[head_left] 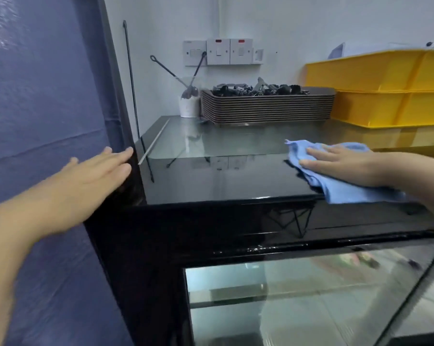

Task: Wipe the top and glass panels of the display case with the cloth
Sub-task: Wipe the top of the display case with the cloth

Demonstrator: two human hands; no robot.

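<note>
Right now you are facing the display case (223, 181), which is filling the centre and lower right of the frame. Its top is showing as a glossy black slab with a clear pane set into its far half, and it is mirroring the wall switches (218, 51) from the upper centre. Below the black front edge, the glass panel (311, 295) is slanting down toward the lower right, showing pale shelves inside and carrying a blurred reflection. The cloth (343, 191) is lying on the top at centre right: light blue, soft and crumpled, with one corner poking up toward the back and its near end draping over the front edge. Your right hand (340, 163) is pressing flat on it, palm down, fingers straight and pointing toward the left of the frame, with the forearm coming in from the right edge. Your left hand (96, 176) is reaching in from the lower left, palm down with fingers straight and close together, their tips lying at the case's left edge beside the blue wall (36, 121); it is gripping nothing, and motion blur is hiding whether it is touching the case. At the back of the top, a white cup (189, 106), a stack of trays (268, 108) and yellow crates (385, 96) are sitting side by side. The switches are showing red marks, but any lettering is too small to read.
</note>
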